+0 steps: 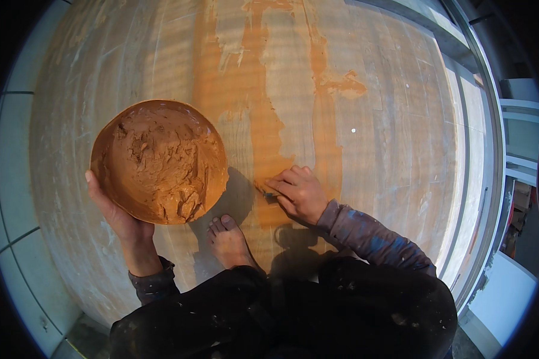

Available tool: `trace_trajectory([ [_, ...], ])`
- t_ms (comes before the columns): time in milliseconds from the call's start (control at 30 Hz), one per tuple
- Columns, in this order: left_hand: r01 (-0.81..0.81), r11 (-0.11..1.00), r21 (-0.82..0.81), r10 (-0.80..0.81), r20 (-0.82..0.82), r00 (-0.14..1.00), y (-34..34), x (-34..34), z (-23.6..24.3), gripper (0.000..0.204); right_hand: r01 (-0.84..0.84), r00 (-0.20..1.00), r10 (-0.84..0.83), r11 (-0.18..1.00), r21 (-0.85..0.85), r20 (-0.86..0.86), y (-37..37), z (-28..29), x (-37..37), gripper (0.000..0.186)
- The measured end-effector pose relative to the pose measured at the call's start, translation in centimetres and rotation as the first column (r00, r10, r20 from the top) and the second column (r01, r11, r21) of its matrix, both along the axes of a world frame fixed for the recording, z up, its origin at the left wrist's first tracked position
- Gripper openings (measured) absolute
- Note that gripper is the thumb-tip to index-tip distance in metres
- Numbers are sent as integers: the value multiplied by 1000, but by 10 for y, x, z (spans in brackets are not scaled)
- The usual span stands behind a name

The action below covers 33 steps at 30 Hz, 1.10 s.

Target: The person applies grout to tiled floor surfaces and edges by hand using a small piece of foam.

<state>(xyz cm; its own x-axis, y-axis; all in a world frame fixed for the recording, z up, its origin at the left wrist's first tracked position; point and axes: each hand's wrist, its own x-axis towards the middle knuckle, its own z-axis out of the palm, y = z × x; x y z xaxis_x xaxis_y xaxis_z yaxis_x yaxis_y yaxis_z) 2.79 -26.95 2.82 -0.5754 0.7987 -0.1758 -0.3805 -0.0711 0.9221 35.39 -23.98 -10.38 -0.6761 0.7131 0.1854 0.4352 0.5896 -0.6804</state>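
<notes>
My left hand (124, 222) grips a round bowl (106, 185) from its lower left side, with the thumb up along the rim. Thick orange-brown putty (161, 157) fills the bowl, lumpy and heaped toward its near edge. My right hand (303, 194) is closed around a small putty knife (266, 189), whose blade is smeared with the same paste. The knife is down at the wooden surface (389, 173), over a band of spread putty (266, 128). My fingers hide most of its handle.
My bare foot (229, 242) stands on the wood between my hands. Further orange streaks (320, 66) run away from me. Pale tiles (17, 179) border the left side, and a metal-framed sill (482, 161) curves along the right. A small white speck (353, 130) lies right of the streaks.
</notes>
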Motion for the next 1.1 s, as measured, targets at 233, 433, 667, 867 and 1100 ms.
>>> trace_trajectory([
  [233, -11, 1000, -2, 11, -6, 1000, 8, 12, 19, 64, -32, 991, 8, 984, 175, 135, 16, -17, 1, 37],
  [433, -21, 999, -48, 21, -2, 1000, 14, 50, 37, 65, -391, 902, 413, 905, -168, 123, -65, 16, 81, 32],
  [667, 27, 999, -32, -27, 5, 1000, 19, 113, 55, 65, 354, 915, -376, 922, 158, 144, 52, 54, 172, 43],
  [867, 12, 998, -63, -12, 6, 1000, 29, 160, 88, 65, -47, 985, 61, 995, -87, 160, -56, 68, 223, 45],
  [1100, 72, 993, -92, -72, -6, 997, 42, 191, 89, 68, 342, 832, -548, 626, -701, -84, 18, 127, 270, 31],
])
